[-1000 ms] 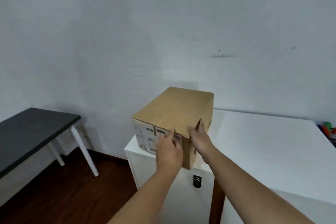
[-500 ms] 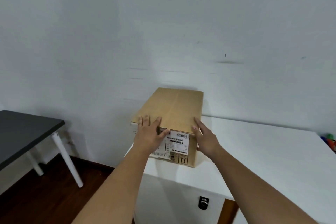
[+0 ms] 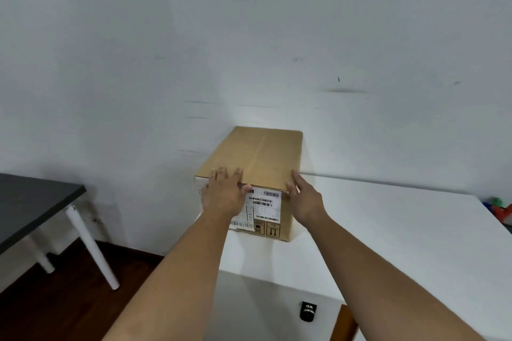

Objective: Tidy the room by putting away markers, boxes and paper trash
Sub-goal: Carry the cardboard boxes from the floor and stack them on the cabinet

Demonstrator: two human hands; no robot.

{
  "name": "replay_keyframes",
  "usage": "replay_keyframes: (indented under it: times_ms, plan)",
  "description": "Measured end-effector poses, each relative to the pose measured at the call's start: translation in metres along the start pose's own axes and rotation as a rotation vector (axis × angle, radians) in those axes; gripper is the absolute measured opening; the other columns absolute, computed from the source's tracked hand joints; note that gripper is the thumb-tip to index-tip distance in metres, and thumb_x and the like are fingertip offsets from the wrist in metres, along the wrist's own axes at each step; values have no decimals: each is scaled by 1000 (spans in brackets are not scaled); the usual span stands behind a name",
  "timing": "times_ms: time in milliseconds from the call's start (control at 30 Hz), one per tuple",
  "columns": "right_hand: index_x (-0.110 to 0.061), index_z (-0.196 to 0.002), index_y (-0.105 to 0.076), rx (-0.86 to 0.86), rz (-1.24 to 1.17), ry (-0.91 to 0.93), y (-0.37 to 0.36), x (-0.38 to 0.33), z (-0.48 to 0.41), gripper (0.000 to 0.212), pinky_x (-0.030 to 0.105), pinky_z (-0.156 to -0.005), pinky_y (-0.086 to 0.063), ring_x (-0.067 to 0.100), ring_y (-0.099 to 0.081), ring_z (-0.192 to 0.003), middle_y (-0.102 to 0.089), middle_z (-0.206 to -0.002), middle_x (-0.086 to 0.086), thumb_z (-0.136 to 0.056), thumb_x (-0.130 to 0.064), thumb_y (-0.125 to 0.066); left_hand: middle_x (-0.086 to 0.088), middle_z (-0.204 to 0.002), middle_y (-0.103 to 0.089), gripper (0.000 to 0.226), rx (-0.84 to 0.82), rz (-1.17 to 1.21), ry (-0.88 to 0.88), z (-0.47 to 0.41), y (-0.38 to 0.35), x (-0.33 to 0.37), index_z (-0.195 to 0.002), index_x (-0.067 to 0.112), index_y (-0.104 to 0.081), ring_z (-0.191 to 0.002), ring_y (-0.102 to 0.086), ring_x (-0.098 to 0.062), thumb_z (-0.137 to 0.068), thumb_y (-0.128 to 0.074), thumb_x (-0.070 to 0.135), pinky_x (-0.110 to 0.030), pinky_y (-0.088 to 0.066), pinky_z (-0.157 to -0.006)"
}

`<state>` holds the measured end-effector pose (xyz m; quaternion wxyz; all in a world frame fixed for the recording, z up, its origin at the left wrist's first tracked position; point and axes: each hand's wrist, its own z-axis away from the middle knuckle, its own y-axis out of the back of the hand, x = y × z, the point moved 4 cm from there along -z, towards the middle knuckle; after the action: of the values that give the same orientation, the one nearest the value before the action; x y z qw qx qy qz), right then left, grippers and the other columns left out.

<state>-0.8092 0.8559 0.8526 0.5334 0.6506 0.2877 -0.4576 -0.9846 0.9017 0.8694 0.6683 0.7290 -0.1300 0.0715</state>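
A brown cardboard box (image 3: 260, 158) with a white shipping label on its near face stands on the white cabinet top (image 3: 277, 260), its far end against the wall. My left hand (image 3: 224, 196) lies over the box's near top edge on the left, fingers on the lid. My right hand (image 3: 303, 199) presses against the near right corner, fingers along the right side. The box's left face is hidden behind my left hand.
The white table (image 3: 401, 230) spreads to the right, with colourful markers (image 3: 498, 209) at its far right edge. A black table with white legs (image 3: 36, 202) stands to the left over a dark wooden floor (image 3: 55, 299). The cabinet front carries a small black lock (image 3: 307, 310).
The box has turned from a skewed angle to square against the wall and sits further back on the cabinet. My left hand moved from the label face up onto the lid's edge.
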Motion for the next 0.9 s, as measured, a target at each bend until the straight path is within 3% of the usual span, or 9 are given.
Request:
replay_keyframes:
  times_ms: [67,133,267,400,500,600,667,800,900]
  plan:
    - [-25,-148,-31,22,-23,36,4,7,26,48,25,-104,-34,21,-46,-133,-49,-144,4,-101,-31,-40,-7,-144,-40,39,195,89,6,20,6,9,-136,29,-45,-134,-34,-24,-98,-42,36,-41,-30,-106]
    - [-25,-144,-40,14,-46,52,13,28,54,45,20,-96,-36,17,-52,-127,-53,-138,-1,-100,-31,-42,-5,-125,-50,30,355,209,-56,46,3,21,-124,25,-55,-118,-44,-23,-95,-49,30,-38,-34,-98]
    - [-19,-117,-65,48,46,7,56,105,116,26,16,-82,-39,11,-60,-98,-68,-114,-4,-98,-22,-48,-3,-99,-55,12,360,434,-205,123,-50,47,-99,15,-63,-93,-54,-23,-89,-58,17,-37,-47,-79]
    - [-15,-100,-70,28,239,-112,102,195,176,21,20,-59,-39,10,-55,-64,-67,-82,0,-96,-21,-50,2,-92,-54,10,95,475,-144,197,-143,71,-94,17,-61,-86,-56,-20,-89,-54,12,-37,-49,-75]
    - [-16,-96,-70,3,335,-258,135,267,224,19,23,-57,-41,10,-54,-61,-67,-77,0,-95,-23,-52,-6,-106,-51,24,-219,405,-90,251,-223,90,-105,20,-62,-86,-57,-24,-89,-48,7,-37,-49,-81]
    - [-17,-93,-68,-94,422,-412,157,351,274,17,32,-70,-52,14,-61,-73,-69,-82,0,-94,-25,-53,-10,-123,-47,35,-587,302,-25,314,-306,105,-126,21,-51,-107,-55,-31,-92,-50,16,-37,-45,-96]
    - [-17,-101,-67,-164,433,-513,165,402,309,17,32,-77,-53,16,-64,-85,-71,-95,1,-94,-25,-54,-11,-131,-45,46,-736,263,65,354,-352,108,-134,22,-43,-121,-49,-32,-89,-55,26,-39,-42,-101]
    - [-12,-135,-47,-315,385,-752,175,495,371,47,25,-90,-44,23,-51,-124,-52,-136,6,-93,-29,-57,-13,-134,-44,54,-847,271,273,420,-419,104,-135,12,-39,-124,-44,-31,-87,-57,27,-35,-39,-98]
    - [-15,-135,-44,-314,299,-886,180,550,398,72,35,-102,-43,27,-50,-127,-54,-133,5,-77,-49,-70,-12,-136,-48,62,-855,266,465,449,-457,87,-139,7,-38,-127,-46,-28,-86,-63,30,-29,-37,-98]
